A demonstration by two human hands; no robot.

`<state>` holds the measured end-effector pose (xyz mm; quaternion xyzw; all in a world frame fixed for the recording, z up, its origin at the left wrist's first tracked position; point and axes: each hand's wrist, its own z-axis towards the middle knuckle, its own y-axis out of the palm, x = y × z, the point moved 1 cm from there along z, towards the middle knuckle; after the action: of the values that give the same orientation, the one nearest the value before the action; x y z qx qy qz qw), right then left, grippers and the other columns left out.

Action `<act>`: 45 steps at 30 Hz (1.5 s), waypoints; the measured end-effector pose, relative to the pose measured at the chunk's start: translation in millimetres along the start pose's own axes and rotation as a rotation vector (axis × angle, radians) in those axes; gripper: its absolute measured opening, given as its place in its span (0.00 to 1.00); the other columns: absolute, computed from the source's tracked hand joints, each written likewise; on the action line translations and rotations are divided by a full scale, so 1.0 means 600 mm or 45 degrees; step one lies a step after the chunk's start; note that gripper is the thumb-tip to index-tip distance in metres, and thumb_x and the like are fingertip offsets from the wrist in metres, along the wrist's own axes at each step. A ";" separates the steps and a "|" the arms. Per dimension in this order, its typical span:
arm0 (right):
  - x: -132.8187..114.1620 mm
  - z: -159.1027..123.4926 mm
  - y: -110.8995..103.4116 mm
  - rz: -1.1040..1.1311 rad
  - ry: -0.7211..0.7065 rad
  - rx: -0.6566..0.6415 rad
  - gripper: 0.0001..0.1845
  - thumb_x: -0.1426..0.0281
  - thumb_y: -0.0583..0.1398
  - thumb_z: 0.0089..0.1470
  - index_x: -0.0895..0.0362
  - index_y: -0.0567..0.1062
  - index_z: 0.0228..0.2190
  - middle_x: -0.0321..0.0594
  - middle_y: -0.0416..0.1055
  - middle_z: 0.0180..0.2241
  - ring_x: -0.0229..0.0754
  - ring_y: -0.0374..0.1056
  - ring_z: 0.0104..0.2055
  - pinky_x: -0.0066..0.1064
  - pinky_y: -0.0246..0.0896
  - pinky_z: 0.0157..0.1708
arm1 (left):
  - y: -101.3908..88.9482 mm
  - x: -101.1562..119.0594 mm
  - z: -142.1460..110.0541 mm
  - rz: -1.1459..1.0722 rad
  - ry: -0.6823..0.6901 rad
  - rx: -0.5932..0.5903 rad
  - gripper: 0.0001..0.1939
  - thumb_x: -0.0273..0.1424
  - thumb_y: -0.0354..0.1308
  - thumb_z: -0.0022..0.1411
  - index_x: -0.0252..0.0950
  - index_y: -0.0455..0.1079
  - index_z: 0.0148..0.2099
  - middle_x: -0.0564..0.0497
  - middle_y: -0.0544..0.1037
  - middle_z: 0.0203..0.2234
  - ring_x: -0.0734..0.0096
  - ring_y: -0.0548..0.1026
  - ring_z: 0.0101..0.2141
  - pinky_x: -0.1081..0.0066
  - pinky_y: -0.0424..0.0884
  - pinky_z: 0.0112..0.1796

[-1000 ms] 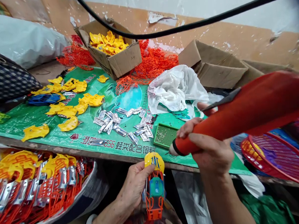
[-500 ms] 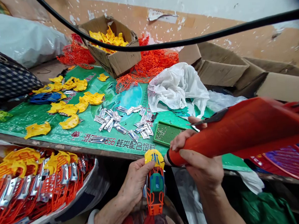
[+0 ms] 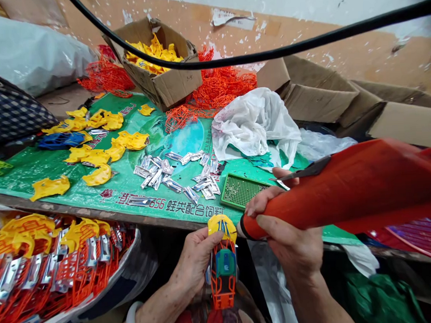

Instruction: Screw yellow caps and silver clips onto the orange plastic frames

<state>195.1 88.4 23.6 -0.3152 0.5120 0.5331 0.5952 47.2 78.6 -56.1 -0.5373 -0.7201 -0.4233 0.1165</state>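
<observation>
My left hand (image 3: 194,264) is closed round a small toy assembly (image 3: 223,264), an orange lattice frame with a yellow cap and a green-blue middle, held upright below the table edge. My right hand (image 3: 287,235) grips a big orange-red power screwdriver (image 3: 347,188) whose black-ringed nose touches the yellow cap. A black cable (image 3: 267,55) runs from the tool across the top of the view.
On the green mat (image 3: 31,166) lie yellow plastic parts (image 3: 95,153), several silver metal pieces (image 3: 173,176), a green screw tray (image 3: 240,191) and a white bag (image 3: 253,123). A cardboard box (image 3: 164,84) of yellow parts stands behind. A basin of finished toys (image 3: 54,261) sits lower left.
The screwdriver's nose has come down from above the table edge to the yellow cap of the toy. My left hand has kept the toy nearly still.
</observation>
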 end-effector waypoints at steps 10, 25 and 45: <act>-0.001 0.000 0.012 -0.133 -0.054 0.037 0.08 0.73 0.66 0.42 0.52 0.74 0.28 0.34 0.68 0.25 0.42 0.68 0.30 0.40 0.69 0.33 | 0.000 0.001 0.002 0.007 0.007 0.006 0.18 0.38 0.73 0.43 0.29 0.79 0.33 0.50 0.78 0.20 0.76 0.70 0.19 0.76 0.66 0.22; 0.005 -0.003 0.015 -0.122 -0.038 0.031 0.09 0.73 0.65 0.43 0.52 0.74 0.30 0.33 0.69 0.26 0.41 0.67 0.28 0.41 0.69 0.33 | -0.003 -0.001 0.003 0.005 0.011 0.001 0.17 0.37 0.73 0.43 0.29 0.79 0.32 0.49 0.78 0.20 0.75 0.71 0.19 0.75 0.66 0.22; 0.030 -0.016 0.012 -0.006 0.036 0.088 0.23 0.73 0.65 0.43 0.53 0.69 0.43 0.32 0.69 0.26 0.41 0.68 0.28 0.39 0.67 0.34 | -0.015 -0.006 0.007 0.151 0.161 -0.059 0.20 0.44 0.69 0.48 0.30 0.77 0.31 0.51 0.75 0.20 0.74 0.69 0.22 0.76 0.62 0.25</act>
<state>183.6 86.7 5.2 -0.3032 0.5376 0.5093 0.5998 42.0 78.6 -65.0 -0.5538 -0.6683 -0.4651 0.1741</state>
